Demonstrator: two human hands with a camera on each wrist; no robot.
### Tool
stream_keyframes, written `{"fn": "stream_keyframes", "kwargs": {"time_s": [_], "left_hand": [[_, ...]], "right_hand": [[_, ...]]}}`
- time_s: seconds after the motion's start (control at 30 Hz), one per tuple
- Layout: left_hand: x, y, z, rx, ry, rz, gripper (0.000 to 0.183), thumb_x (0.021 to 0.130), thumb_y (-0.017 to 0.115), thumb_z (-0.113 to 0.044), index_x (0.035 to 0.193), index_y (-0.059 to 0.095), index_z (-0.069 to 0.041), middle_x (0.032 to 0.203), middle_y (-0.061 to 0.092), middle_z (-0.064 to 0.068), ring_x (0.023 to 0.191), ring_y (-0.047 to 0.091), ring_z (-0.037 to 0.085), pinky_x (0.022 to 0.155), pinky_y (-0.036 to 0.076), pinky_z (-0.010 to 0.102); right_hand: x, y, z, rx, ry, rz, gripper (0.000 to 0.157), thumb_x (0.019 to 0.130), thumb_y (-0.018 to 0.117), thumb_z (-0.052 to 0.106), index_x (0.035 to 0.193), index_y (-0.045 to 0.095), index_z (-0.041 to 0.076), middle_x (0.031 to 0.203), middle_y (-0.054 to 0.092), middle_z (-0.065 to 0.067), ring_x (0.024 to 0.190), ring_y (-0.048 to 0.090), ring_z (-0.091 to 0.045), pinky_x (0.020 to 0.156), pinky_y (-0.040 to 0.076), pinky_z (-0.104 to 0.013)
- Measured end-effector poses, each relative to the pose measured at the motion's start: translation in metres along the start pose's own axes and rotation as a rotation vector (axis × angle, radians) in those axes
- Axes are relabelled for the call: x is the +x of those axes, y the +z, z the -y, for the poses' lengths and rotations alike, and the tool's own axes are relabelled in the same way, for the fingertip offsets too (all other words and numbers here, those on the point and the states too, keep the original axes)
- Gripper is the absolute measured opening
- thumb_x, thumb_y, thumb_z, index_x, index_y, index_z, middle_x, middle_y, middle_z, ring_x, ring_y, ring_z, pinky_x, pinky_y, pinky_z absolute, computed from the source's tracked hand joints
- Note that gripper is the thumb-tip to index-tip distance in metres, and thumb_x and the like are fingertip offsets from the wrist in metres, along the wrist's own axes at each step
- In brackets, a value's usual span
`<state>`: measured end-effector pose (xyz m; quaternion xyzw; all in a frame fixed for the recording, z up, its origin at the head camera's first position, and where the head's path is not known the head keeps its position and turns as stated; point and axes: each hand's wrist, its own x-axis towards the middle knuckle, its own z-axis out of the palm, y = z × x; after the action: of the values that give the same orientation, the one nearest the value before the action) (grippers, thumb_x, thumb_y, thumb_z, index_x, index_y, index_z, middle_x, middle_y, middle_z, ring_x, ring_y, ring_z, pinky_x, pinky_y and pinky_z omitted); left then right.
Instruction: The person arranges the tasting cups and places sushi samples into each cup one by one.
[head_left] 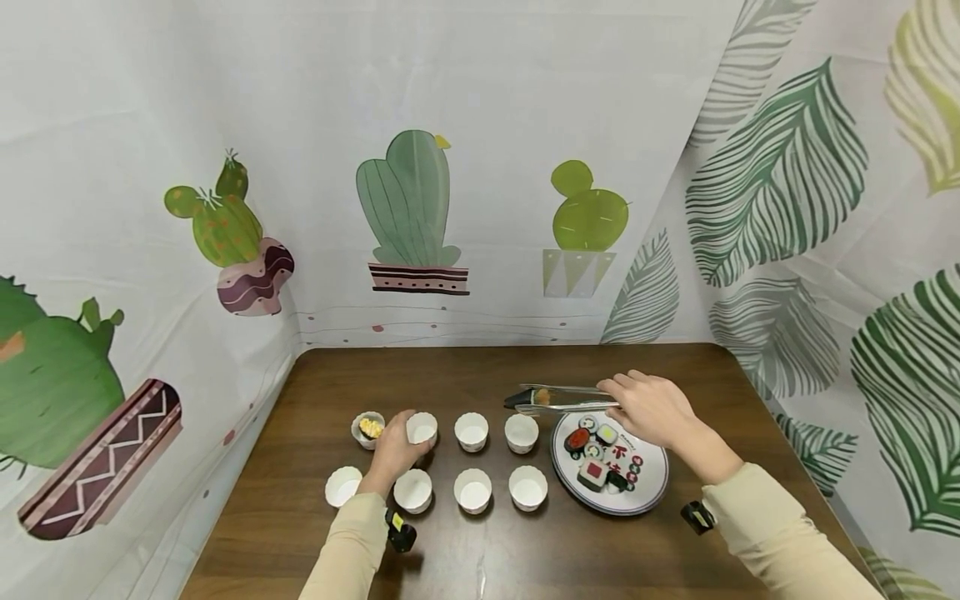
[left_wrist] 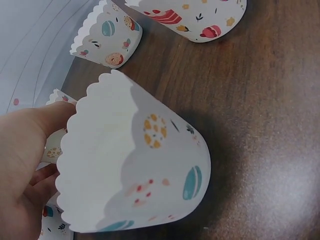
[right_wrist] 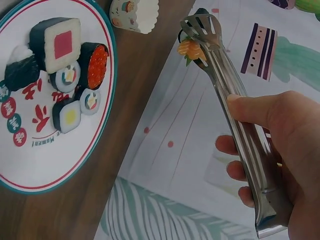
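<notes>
Brown table [head_left: 592,554] under cups [head_left: 473,492], cactus-print backdrop [head_left: 510,167].

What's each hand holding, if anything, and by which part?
The right hand grips metal tongs around the arms; their tips hold an orange-topped sushi piece. The left hand holds a paper cup by its side.

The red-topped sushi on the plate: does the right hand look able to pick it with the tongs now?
Probably not yet: the tongs in the right hand grip an orange-topped piece. Otherwise, nothing seems to cover the red-topped sushi on the plate.
</notes>
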<state>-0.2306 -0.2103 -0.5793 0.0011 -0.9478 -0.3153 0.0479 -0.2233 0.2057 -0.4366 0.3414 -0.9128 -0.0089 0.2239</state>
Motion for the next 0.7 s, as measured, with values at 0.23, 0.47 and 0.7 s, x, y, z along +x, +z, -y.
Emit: {"fn": "stream_keyframes", "kwargs": {"time_s": [0.23,0.47,0.7], "left_hand": [[0.001,0.0,0.0,0.008,0.0,0.001,0.064,0.07,0.078,-0.025,0.123,0.051,0.0,0.12,0.056,0.02,0.109,0.054,0.036,0.089,0.043,0.049],[0.001,0.001,0.0,0.01,-0.004,0.006,0.064,0.07,0.078,-0.025,0.122,0.052,0.0,0.119,0.057,0.02,0.108,0.055,0.036,0.088,0.043,0.049],[0.002,0.001,0.002,0.013,0.0,-0.004,0.064,0.069,0.079,-0.025,0.121,0.052,0.0,0.118,0.058,0.02,0.106,0.055,0.035,0.088,0.043,0.049]], "right_hand": [[0.013,0.004,0.005,-0.024,-0.032,-0.025,0.033,0.069,0.074,0.021,0.099,0.065,0.011,0.08,0.063,-0.001,0.072,0.058,-0.021,0.055,0.047,-0.033],[0.027,0.007,0.014,-0.011,-0.048,0.013,0.032,0.072,0.072,0.022,0.101,0.065,0.012,0.083,0.064,0.0,0.074,0.058,-0.02,0.057,0.047,-0.031],[0.042,0.011,0.026,0.005,-0.065,0.009,0.031,0.071,0.073,0.023,0.1,0.065,0.012,0.082,0.063,0.0,0.073,0.058,-0.02,0.056,0.047,-0.031]]}}
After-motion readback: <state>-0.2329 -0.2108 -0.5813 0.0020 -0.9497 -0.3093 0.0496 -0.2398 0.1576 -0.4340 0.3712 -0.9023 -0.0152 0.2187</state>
